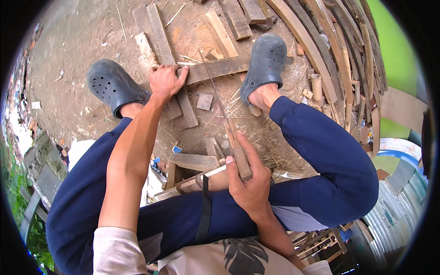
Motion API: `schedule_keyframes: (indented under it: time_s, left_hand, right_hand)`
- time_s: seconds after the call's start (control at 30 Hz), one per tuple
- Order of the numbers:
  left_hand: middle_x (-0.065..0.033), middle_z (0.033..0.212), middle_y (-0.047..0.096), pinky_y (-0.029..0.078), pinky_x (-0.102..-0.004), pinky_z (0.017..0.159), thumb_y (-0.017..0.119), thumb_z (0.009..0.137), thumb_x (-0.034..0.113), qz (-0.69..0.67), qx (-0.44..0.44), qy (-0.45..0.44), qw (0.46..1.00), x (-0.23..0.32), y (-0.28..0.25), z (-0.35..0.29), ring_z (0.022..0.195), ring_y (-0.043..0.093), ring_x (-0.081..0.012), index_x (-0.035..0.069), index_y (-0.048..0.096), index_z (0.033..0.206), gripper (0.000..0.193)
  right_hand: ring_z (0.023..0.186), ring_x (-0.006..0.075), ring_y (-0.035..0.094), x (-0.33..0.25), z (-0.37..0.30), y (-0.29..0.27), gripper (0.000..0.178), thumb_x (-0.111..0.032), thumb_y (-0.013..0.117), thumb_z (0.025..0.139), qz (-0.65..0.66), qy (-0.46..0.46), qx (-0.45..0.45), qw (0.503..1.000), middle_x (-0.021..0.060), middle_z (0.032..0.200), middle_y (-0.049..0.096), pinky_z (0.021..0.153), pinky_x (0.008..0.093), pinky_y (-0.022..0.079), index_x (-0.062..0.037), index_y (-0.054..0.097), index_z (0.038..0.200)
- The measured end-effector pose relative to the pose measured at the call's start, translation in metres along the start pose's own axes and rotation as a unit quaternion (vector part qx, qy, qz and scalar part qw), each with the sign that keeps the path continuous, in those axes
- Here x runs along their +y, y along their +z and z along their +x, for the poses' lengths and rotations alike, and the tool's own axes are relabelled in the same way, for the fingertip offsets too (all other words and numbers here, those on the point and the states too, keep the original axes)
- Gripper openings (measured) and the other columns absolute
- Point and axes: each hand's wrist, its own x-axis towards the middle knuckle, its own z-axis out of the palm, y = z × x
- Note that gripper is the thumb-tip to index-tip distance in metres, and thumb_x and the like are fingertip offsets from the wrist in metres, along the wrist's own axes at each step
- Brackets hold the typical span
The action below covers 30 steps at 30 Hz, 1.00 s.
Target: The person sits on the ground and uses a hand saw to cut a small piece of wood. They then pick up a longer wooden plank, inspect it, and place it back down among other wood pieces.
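A brown wooden plank (224,67) lies crosswise over other boards on the ground. My left hand (166,82) grips its left end, fingers curled over the wood. My right hand (251,185) is closed round the wooden handle of a handsaw (215,91), index finger and thumb along the handle. The thin, dark blade shows almost edge-on and points away from me. Its far part crosses the plank between my left hand and my right shoe; whether its teeth have cut in cannot be seen. My right clog (269,59) rests over the plank's right end.
My left clog (114,85) stands on the dirt ground. Several loose boards (158,34) lie ahead, and long planks (321,46) are stacked at the right. A small wood block (204,101) lies below the plank. A wooden frame (195,161) sits near my lap.
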Motion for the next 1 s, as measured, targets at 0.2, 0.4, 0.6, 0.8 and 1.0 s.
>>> schedule_keyframes:
  time_s: [0.2, 0.4, 0.6, 0.8, 1.0]
  left_hand:
    - [-0.0159, 0.096, 0.075, 0.032, -0.0497, 0.105, 0.04, 0.098, 0.054, 0.032, -0.028, 0.04, 0.998, -0.001, -0.003, 0.005, 0.103, 0.068, -0.0279, 0.009, 0.078, 0.102, 0.059]
    - [-0.0204, 0.083, 0.073, 0.035, -0.0511, 0.102, 0.044, 0.093, 0.062, -0.033, -0.088, -0.027, 0.995, 0.0, -0.006, 0.011, 0.088, 0.07, -0.0348, 0.007, 0.078, 0.097, 0.065]
    - [-0.0216, 0.077, 0.071, 0.036, -0.0503, 0.099, 0.046, 0.092, 0.063, -0.02, -0.071, -0.026, 0.997, 0.0, -0.005, 0.011, 0.081, 0.07, -0.0361, 0.005, 0.077, 0.09, 0.066]
    - [-0.0228, 0.08, 0.072, 0.034, -0.0522, 0.103, 0.045, 0.09, 0.064, -0.031, -0.083, -0.034, 0.996, 0.003, -0.008, 0.012, 0.081, 0.07, -0.0369, 0.002, 0.076, 0.086, 0.069]
    - [-0.0239, 0.079, 0.072, 0.035, -0.0509, 0.103, 0.044, 0.091, 0.063, -0.027, -0.085, -0.034, 0.995, 0.004, -0.01, 0.012, 0.081, 0.07, -0.0369, 0.002, 0.076, 0.086, 0.07]
  right_hand:
    - [0.114, 0.037, 0.067, -0.005, -0.013, -0.002, 0.049, -0.004, 0.064, 0.088, -0.018, -0.041, -0.001, 0.999, 0.0262, 0.127, 0.065, 0.092, 0.0386, 0.055, 0.0047, 0.055, 0.136]
    - [0.114, 0.0349, 0.068, -0.013, -0.016, -0.002, 0.046, -0.003, 0.064, 0.088, -0.026, -0.035, -0.003, 0.999, 0.0267, 0.125, 0.066, 0.092, 0.0372, 0.054, 0.0047, 0.058, 0.134]
    - [0.113, 0.0376, 0.067, -0.011, -0.019, 0.002, 0.049, -0.004, 0.065, 0.088, -0.031, -0.007, -0.021, 0.999, 0.027, 0.126, 0.065, 0.091, 0.0384, 0.056, 0.0053, 0.055, 0.135]
    - [0.112, 0.0378, 0.067, -0.021, -0.023, -0.002, 0.052, -0.005, 0.066, 0.088, -0.018, 0.026, -0.044, 0.999, 0.0263, 0.126, 0.065, 0.09, 0.0391, 0.056, 0.005, 0.054, 0.137]
    - [0.098, 0.0334, 0.074, -0.011, 0.004, 0.014, 0.049, -0.006, 0.066, 0.089, -0.019, -0.018, -0.023, 0.999, 0.0267, 0.114, 0.07, 0.08, 0.0354, 0.057, 0.0028, 0.056, 0.137]
